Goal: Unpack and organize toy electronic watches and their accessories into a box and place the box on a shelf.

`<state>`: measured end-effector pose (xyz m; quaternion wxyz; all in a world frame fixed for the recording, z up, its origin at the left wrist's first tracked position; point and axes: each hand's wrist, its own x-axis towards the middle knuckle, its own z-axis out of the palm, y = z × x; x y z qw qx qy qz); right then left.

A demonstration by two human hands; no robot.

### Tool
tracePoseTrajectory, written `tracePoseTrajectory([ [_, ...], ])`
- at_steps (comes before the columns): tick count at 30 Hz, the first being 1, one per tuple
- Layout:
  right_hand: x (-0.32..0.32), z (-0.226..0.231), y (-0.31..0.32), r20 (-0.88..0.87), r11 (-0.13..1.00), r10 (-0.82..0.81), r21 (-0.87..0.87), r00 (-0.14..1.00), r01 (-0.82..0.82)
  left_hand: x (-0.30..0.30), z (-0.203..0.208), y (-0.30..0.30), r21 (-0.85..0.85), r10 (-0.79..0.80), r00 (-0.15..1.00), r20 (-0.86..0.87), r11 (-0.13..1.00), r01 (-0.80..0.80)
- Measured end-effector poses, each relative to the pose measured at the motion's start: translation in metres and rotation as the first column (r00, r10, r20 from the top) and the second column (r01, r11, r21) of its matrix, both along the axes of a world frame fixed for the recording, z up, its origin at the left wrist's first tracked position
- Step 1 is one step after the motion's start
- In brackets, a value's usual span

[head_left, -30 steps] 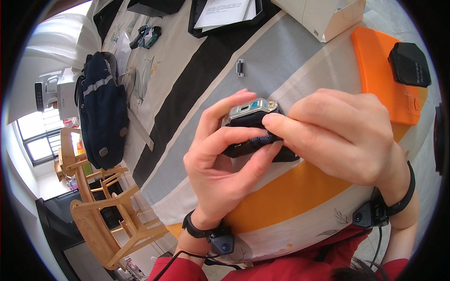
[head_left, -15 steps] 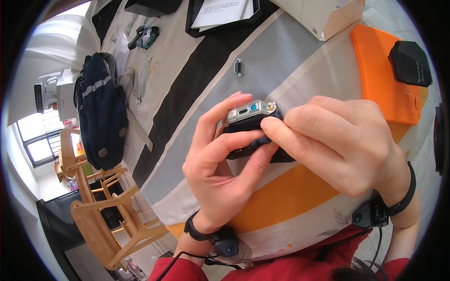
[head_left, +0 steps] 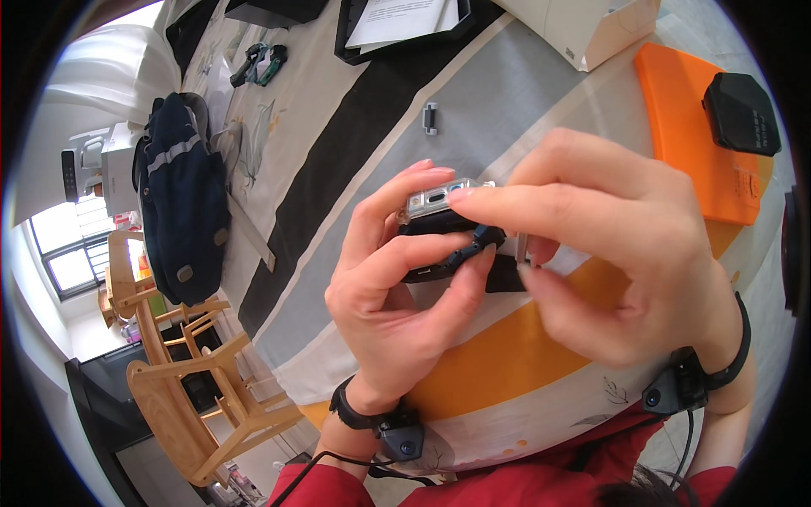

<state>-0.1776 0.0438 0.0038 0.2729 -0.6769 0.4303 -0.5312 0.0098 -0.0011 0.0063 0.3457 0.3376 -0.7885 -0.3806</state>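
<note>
My left hand (head_left: 397,296) is closed around a watch (head_left: 443,215) with a clear, see-through case side and dark strap parts. Its fingers grip the case from the far side, while the thumb presses a black strap piece (head_left: 465,252) on the near side. My right hand (head_left: 625,245) is bent in from the right, with its index fingertip touching the clear side of the case. Between its thumb and another finger shows a thin, greyish sliver (head_left: 521,247), too small to name. Beyond the hands, a small grey-and-black strap-like part (head_left: 430,119) lies on the striped cloth.
An orange case (head_left: 676,127) with a black octagonal box (head_left: 741,114) on it stands at the right. Farther back are a black tray (head_left: 346,38) with papers, a white box (head_left: 583,34) and a dark-green strapped item (head_left: 259,65). A navy bag (head_left: 182,203) and wooden chairs (head_left: 182,414) are left.
My right index fingertip has shifted left onto the clear case side, and its thumb has come away from the watch. The watch has tilted slightly in my left hand.
</note>
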Motion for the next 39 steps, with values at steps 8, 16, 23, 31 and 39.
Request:
tracePoseTrajectory([
  [8, 0.002, -0.003, -0.003, 0.153, 0.989, -0.065, -0.123, 0.986, 0.084, -0.007, 0.011, 0.010, -0.400, 0.100, 0.965, 0.241, 0.916, 0.005],
  [16, -0.006, 0.000, -0.002, -0.022, 0.978, -0.056, -0.204, 0.998, 0.050, -0.002, 0.004, 0.002, -0.565, 0.055, 0.975, 0.214, 0.821, 0.078],
  [23, -0.004, -0.006, -0.005, 0.026, 0.954, -0.077, -0.288, 0.997, 0.081, -0.005, 0.006, 0.002, -0.447, 0.026, 0.983, 0.183, 0.892, 0.060],
  [31, -0.003, -0.007, -0.004, 0.031, 0.964, -0.076, -0.254, 0.997, 0.082, -0.005, 0.002, 0.001, -0.419, 0.010, 0.986, 0.164, 0.906, 0.061],
  [39, -0.004, -0.006, -0.002, -0.050, 0.966, -0.079, -0.252, 0.996, 0.063, -0.004, -0.003, 0.002, -0.391, 0.020, 0.992, 0.125, 0.920, 0.030],
])
